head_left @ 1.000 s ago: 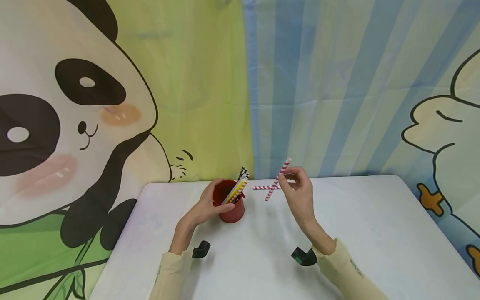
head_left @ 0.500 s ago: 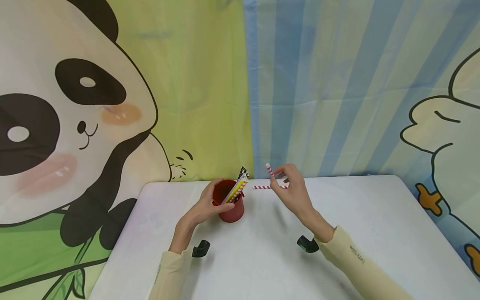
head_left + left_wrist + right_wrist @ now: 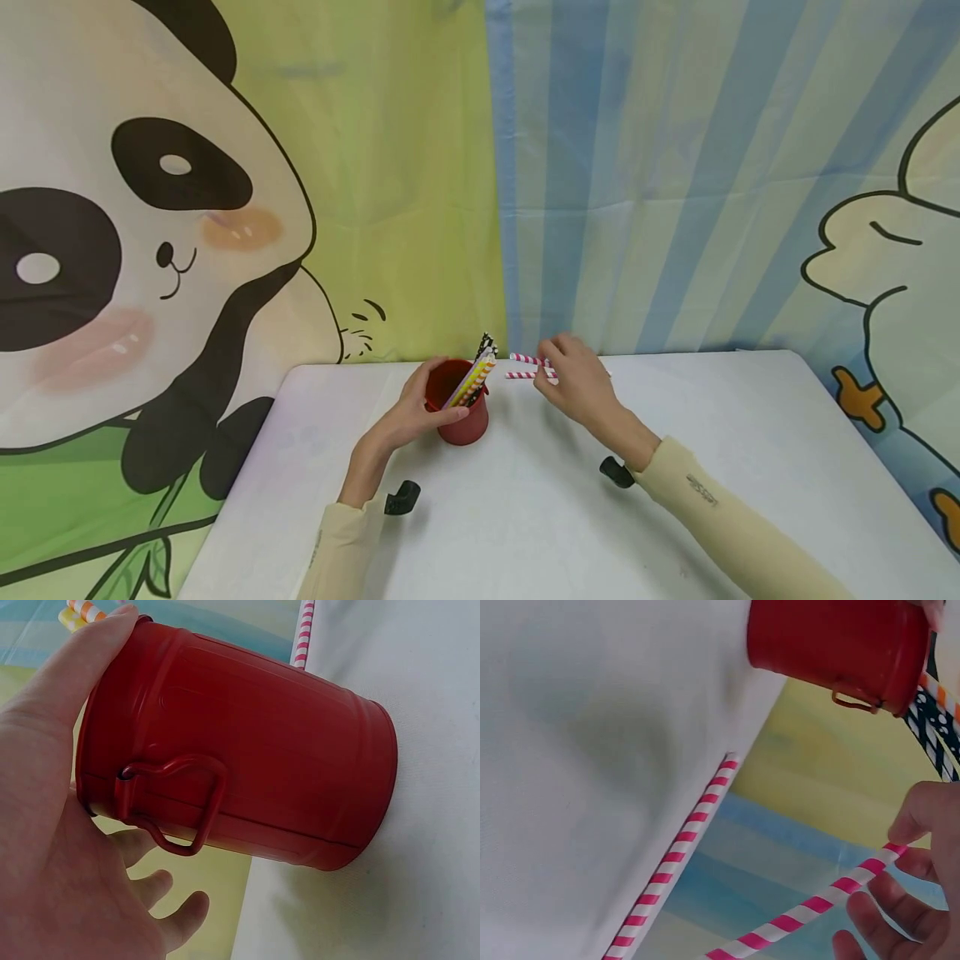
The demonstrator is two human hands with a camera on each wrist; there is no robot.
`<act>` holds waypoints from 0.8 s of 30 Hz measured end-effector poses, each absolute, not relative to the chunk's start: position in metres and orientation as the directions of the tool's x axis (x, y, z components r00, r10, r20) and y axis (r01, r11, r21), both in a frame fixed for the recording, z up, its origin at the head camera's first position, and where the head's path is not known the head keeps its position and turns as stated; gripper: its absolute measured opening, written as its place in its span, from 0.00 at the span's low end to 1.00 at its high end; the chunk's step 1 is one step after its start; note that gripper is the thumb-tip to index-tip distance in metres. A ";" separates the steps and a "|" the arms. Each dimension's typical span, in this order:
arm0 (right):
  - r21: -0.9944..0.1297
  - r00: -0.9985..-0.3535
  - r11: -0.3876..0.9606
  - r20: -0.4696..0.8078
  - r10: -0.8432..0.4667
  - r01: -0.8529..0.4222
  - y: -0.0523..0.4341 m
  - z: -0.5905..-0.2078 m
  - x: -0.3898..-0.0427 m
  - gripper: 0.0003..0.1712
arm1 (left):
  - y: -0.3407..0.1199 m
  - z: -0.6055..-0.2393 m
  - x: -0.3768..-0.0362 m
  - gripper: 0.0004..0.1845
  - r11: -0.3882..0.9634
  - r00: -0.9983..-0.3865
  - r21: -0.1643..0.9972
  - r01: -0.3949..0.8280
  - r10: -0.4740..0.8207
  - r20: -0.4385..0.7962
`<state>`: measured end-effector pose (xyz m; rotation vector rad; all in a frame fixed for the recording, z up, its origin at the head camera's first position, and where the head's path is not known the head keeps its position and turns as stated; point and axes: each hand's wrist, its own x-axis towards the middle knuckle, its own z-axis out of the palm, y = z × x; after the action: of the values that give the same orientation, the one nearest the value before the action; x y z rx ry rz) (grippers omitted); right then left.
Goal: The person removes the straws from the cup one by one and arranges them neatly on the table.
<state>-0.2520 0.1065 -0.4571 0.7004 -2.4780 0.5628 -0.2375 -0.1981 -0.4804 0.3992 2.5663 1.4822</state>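
Straw (image 3: 810,906), pink-striped, is pinched in the right hand (image 3: 573,379) just above a second straw (image 3: 676,855) lying at the desk's (image 3: 525,517) far edge. Left hand (image 3: 408,412) grips the red cup (image 3: 459,410). Best lowered level, parallel alongside.
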 end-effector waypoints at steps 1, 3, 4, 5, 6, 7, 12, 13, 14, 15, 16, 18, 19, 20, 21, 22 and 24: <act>-0.220 -0.735 0.786 0.557 -0.386 -0.578 0.106 -0.459 -0.253 0.06 | -0.198 -0.481 -0.237 0.49 0.478 -0.954 0.865 0.151 0.300 0.001; -0.169 -0.733 0.797 0.535 -0.420 -0.580 0.105 -0.464 -0.256 0.08 | -0.198 -0.481 -0.237 0.49 0.482 -0.955 0.864 0.144 0.296 -0.006; -0.147 -0.732 0.800 0.525 -0.434 -0.581 0.104 -0.466 -0.257 0.08 | -0.198 -0.481 -0.237 0.49 0.483 -0.956 0.864 0.141 0.293 -0.007; -0.128 -0.734 0.805 0.512 -0.446 -0.579 0.103 -0.468 -0.258 0.09 | -0.198 -0.481 -0.237 0.50 0.484 -0.957 0.864 0.138 0.291 -0.010; -0.108 -0.736 0.810 0.499 -0.458 -0.577 0.102 -0.471 -0.259 0.10 | -0.197 -0.481 -0.237 0.50 0.486 -0.958 0.863 0.134 0.288 -0.013; -0.090 -0.739 0.814 0.485 -0.467 -0.574 0.101 -0.473 -0.260 0.10 | -0.197 -0.480 -0.236 0.50 0.488 -0.958 0.863 0.130 0.286 -0.017; -0.041 -0.766 0.833 0.419 -0.488 -0.552 0.098 -0.482 -0.265 0.13 | -0.198 -0.480 -0.236 0.50 0.479 -0.957 0.868 0.134 0.289 -0.012; -0.039 -0.770 0.835 0.411 -0.487 -0.549 0.097 -0.484 -0.266 0.13 | -0.198 -0.480 -0.236 0.50 0.477 -0.957 0.869 0.134 0.291 -0.012; -0.037 -0.775 0.838 0.405 -0.486 -0.545 0.097 -0.486 -0.267 0.13 | -0.198 -0.480 -0.237 0.50 0.474 -0.956 0.870 0.136 0.293 -0.010; -0.034 -0.777 0.840 0.402 -0.485 -0.542 0.096 -0.489 -0.269 0.13 | -0.198 -0.480 -0.237 0.49 0.471 -0.956 0.872 0.136 0.294 -0.010; -0.032 -0.778 0.840 0.398 -0.486 -0.541 0.096 -0.491 -0.270 0.13 | -0.198 -0.480 -0.237 0.49 0.468 -0.955 0.873 0.137 0.295 -0.009; -0.019 -0.776 0.842 0.400 -0.488 -0.539 0.095 -0.496 -0.272 0.13 | -0.197 -0.480 -0.237 0.49 0.465 -0.955 0.875 0.136 0.297 -0.009; -0.014 -0.773 0.841 0.404 -0.490 -0.540 0.095 -0.499 -0.273 0.13 | -0.197 -0.480 -0.237 0.49 0.465 -0.955 0.875 0.136 0.297 -0.009; -0.008 -0.772 0.842 0.403 -0.491 -0.540 0.095 -0.501 -0.273 0.12 | -0.196 -0.480 -0.237 0.49 0.463 -0.955 0.876 0.136 0.297 -0.009; -0.002 -0.772 0.842 0.401 -0.494 -0.540 0.094 -0.503 -0.274 0.12 | -0.196 -0.480 -0.237 0.48 0.463 -0.955 0.876 0.134 0.295 -0.010; 0.003 -0.774 0.843 0.394 -0.496 -0.538 0.094 -0.505 -0.275 0.12 | -0.196 -0.479 -0.237 0.48 0.462 -0.956 0.877 0.132 0.294 -0.011; 0.006 -0.783 0.846 0.375 -0.496 -0.533 0.094 -0.508 -0.275 0.11 | -0.196 -0.479 -0.236 0.48 0.459 -0.955 0.878 0.134 0.296 -0.009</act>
<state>-0.2753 0.0938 -0.5085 0.7693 -2.6579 0.1414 -0.2360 -0.1958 -0.4788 0.3782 2.5421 1.5086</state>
